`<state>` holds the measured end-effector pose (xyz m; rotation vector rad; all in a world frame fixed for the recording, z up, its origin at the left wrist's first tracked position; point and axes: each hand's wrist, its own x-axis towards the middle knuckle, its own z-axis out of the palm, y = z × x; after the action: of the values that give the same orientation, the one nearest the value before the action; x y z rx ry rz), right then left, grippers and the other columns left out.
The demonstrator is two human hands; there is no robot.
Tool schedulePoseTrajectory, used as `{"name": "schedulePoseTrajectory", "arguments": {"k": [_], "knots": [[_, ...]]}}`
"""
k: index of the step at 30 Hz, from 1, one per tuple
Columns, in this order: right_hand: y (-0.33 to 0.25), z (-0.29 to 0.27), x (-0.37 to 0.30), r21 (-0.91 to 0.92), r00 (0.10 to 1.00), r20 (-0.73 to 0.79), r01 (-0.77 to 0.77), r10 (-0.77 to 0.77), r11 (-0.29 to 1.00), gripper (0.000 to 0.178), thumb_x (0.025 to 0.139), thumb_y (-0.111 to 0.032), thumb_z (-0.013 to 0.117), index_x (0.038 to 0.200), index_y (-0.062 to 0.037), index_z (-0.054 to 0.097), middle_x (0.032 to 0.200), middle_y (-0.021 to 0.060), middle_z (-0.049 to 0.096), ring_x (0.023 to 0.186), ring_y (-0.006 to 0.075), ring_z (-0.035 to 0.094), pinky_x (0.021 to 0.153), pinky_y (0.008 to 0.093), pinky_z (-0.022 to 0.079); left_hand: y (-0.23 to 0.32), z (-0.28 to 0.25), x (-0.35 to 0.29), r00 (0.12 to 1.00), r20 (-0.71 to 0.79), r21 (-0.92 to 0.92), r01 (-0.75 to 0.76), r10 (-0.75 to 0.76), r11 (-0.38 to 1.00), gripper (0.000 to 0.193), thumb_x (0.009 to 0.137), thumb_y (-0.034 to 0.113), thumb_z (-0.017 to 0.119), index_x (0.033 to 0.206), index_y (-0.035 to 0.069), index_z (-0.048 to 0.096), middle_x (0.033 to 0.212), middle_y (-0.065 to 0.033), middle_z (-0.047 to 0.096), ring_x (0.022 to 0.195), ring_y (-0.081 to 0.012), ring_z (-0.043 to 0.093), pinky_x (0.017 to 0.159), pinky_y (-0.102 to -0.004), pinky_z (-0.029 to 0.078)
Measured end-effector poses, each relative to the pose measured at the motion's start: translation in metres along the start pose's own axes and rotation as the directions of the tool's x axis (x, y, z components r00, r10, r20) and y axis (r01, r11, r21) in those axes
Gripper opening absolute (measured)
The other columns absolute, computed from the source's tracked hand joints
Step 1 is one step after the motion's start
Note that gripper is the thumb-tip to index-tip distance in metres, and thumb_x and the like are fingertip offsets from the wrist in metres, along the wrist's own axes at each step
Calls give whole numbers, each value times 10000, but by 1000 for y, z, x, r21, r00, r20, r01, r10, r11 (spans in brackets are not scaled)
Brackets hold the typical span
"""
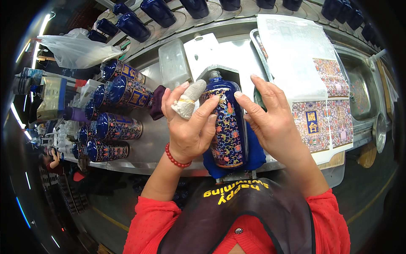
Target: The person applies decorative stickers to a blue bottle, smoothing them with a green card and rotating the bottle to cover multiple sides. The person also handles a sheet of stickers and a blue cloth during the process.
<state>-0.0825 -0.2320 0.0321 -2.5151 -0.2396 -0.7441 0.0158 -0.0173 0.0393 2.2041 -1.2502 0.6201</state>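
A dark blue glass bottle [228, 131] with a colourful floral pattern lies on a blue cloth [256, 148], neck pointing away from me. My left hand [188, 127] is at its left side, thumb and index fingertips on the upper front. One finger of that hand wears a grey fabric cover [190, 99] held by a rubber band. My right hand [275, 120] reaches over the bottle's right edge, index fingertip at the shoulder and the other fingers spread. Both hands are open; neither grips the bottle.
Several patterned bottles [122, 126] stand on the metal table at left. Printed floral sheets [313, 120] lie at right, beside a metal sink [359, 80]. A clear plastic container [173, 61] sits beyond my left hand. Plain blue bottles [158, 12] line a conveyor at the back.
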Motion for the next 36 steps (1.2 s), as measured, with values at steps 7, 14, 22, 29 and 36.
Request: {"name": "schedulePoseTrajectory", "arguments": {"k": [7,14,22,29,36], "knots": [[3,1,6,198,999,-28,-14,19,980,513,854,29,667,1356,-65,615,1339,273,581,1211,434,595,1008,454,496,6,2,5,994,-15,-206,103,-108,973,317,888,164,670,1181,57,723,1291,-201,653,1313,-428,462,1161,-527,269],[-2,-11,20,635,932,109,-332,345,698,378,950,-21,599,1324,26,575,1039,184,716,870,239,728,772,331,565,8,-1,8,980,93,-183,193,-178,964,288,873,110,677,1146,18,688,1283,-253,630,1337,-459,419,1130,-530,317],[0,-3,24,721,936,158,-327,315,611,308,972,-53,586,1267,35,579,983,132,735,890,153,693,803,298,554,18,1,9,988,48,-202,152,-146,967,369,874,110,682,1230,15,693,1369,-242,597,1365,-438,387,1158,-505,296],[0,-3,24,754,916,196,-368,349,543,296,983,-49,576,1267,33,580,1009,120,735,930,141,681,836,295,550,17,3,7,987,74,-315,160,-143,936,411,897,123,663,1291,4,683,1413,-245,573,1375,-430,379,1178,-497,274],[1,-1,23,755,908,203,-383,366,532,289,982,-59,585,1257,30,587,1031,119,719,944,132,665,840,291,543,17,1,2,985,53,-289,175,-167,941,423,901,131,663,1305,4,679,1412,-247,577,1390,-429,359,1186,-496,258]]}}
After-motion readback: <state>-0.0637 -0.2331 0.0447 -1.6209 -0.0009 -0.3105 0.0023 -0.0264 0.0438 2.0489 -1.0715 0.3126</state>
